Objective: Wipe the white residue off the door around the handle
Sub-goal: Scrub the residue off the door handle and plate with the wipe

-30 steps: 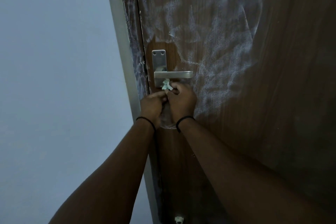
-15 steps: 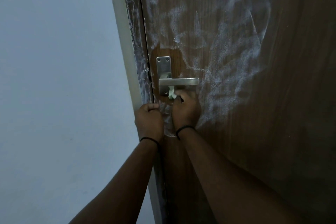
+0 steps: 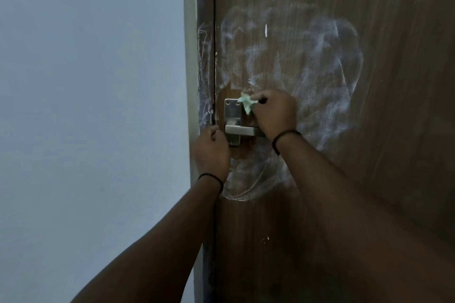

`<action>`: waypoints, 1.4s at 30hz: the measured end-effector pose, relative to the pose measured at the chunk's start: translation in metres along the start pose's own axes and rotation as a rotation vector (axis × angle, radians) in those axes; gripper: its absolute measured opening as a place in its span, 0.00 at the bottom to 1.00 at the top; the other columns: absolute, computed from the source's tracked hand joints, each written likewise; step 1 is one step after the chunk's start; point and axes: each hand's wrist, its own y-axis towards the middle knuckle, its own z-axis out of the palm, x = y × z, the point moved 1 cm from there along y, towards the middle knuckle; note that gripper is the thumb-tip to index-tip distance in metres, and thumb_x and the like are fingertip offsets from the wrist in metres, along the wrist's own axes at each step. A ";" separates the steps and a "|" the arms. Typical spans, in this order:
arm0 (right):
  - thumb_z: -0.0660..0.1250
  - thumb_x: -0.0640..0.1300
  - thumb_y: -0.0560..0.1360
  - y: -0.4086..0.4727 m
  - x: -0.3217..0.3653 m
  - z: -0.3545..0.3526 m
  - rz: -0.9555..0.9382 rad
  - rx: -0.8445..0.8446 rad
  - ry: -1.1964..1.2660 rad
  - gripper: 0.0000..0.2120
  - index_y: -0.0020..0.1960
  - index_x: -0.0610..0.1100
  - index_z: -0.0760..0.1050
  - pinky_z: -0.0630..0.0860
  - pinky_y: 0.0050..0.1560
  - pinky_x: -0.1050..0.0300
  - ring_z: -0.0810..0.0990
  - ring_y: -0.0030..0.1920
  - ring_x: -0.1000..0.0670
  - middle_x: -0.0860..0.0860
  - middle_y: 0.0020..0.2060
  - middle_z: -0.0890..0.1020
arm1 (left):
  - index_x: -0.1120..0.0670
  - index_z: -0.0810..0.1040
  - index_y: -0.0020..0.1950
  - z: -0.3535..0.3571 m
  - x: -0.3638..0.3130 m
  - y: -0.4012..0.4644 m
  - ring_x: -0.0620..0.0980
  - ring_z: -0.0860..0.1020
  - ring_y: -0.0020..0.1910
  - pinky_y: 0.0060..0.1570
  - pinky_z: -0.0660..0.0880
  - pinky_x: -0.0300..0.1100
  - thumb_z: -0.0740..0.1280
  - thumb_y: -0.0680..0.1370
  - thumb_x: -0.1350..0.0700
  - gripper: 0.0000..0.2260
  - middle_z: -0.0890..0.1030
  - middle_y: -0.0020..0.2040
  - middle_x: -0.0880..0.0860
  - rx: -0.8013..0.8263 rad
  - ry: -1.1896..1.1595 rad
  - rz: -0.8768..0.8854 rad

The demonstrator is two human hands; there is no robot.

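Just above the handle (image 3: 242, 131), the right hand (image 3: 274, 112) pinches a small crumpled wipe (image 3: 247, 104) in its fingertips. The fingers are curled tight around it, so the wipe stays put while it rubs. The wipe touches the top right corner of the metal plate (image 3: 232, 112) behind the handle and the brown door (image 3: 369, 179) beside it. It is held small and bunched, most likely so it can get into the tight spots next to the metal.

To the left of the handle, the left hand (image 3: 211, 152) is curled into a loose fist against the door edge. Its knuckles sit just beside the handle. I cannot tell if it holds anything; nothing shows inside it. It looks like it is there to keep the door from swinging while the other hand pushes and rubs.

The white residue (image 3: 320, 76) is spread in a big cloudy ring all around the handle. It is thick above and to the right of the handle, and there is a thinner patch below it. Some is also on the door frame (image 3: 203, 76) to the left of the handle. Right next to the handle the wood already looks clean and dark. So the cleaning seems to start close to the handle and most of the white is still left to wipe.
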 end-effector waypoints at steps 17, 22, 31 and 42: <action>0.65 0.36 0.73 0.011 0.032 0.038 -0.190 -0.021 -0.179 0.10 0.44 0.44 0.84 0.71 0.32 0.64 0.78 0.36 0.52 0.48 0.41 0.84 | 0.58 0.80 0.51 -0.006 0.001 -0.003 0.54 0.79 0.47 0.43 0.74 0.44 0.54 0.84 0.54 0.16 0.82 0.48 0.58 0.046 -0.118 -0.124; 0.64 0.34 0.73 0.024 0.056 0.048 -0.633 0.254 -0.725 0.06 0.42 0.38 0.80 0.73 0.39 0.55 0.79 0.44 0.41 0.42 0.42 0.79 | 0.55 0.78 0.48 -0.005 0.012 -0.008 0.53 0.79 0.46 0.46 0.75 0.47 0.55 0.83 0.58 0.13 0.82 0.46 0.57 -0.002 -0.201 -0.170; 0.68 0.36 0.71 0.018 0.067 0.052 -0.954 0.825 -1.046 0.10 0.47 0.47 0.84 0.79 0.45 0.48 0.79 0.46 0.43 0.45 0.46 0.82 | 0.56 0.79 0.52 -0.009 0.029 -0.020 0.43 0.73 0.43 0.37 0.65 0.28 0.56 0.82 0.60 0.11 0.77 0.46 0.49 -0.055 -0.118 -0.186; 0.66 0.35 0.74 0.018 0.018 0.012 -0.395 0.185 -0.292 0.10 0.51 0.40 0.84 0.68 0.51 0.66 0.79 0.51 0.48 0.46 0.50 0.83 | 0.51 0.77 0.52 -0.012 0.021 -0.011 0.36 0.71 0.39 0.32 0.66 0.19 0.57 0.81 0.60 0.10 0.74 0.40 0.40 0.005 -0.114 -0.167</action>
